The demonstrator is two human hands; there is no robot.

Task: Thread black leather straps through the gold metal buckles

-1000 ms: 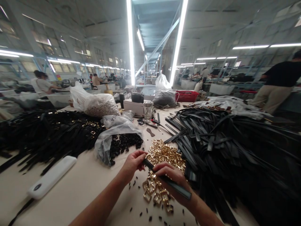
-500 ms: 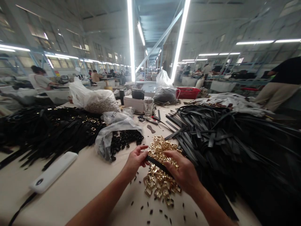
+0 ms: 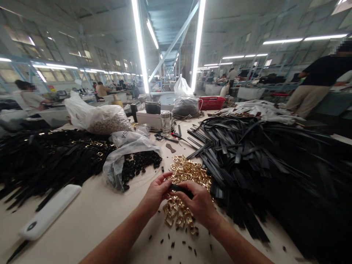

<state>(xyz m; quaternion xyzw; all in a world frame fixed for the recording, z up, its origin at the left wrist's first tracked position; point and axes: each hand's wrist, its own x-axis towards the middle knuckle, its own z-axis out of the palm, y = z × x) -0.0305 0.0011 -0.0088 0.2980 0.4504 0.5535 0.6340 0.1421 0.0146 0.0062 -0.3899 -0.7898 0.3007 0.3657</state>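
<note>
Between my hands runs a short stretch of black strap (image 3: 179, 188), held over a pile of gold buckles (image 3: 189, 171). My left hand (image 3: 158, 191) pinches its left end between thumb and fingers. My right hand (image 3: 198, 201) is closed around the strap farther right, palm down, hiding part of it. Left of the pile, an open plastic bag (image 3: 113, 165) spills small black loops (image 3: 140, 163). Small black pieces (image 3: 172, 244) lie scattered on the table in front of the buckles.
A big heap of black straps (image 3: 236, 146) covers the right side; straps with gold buckles (image 3: 55, 157) lie at left. A white device with a cord (image 3: 51, 212) is at front left. Behind stand a glass jar (image 3: 166, 124), a bag of pale pieces (image 3: 107, 119) and a red basket (image 3: 211, 103).
My right hand has moved left along the strap, closer to my left hand, so less strap shows between them. The whole view has shifted slightly to the right.
</note>
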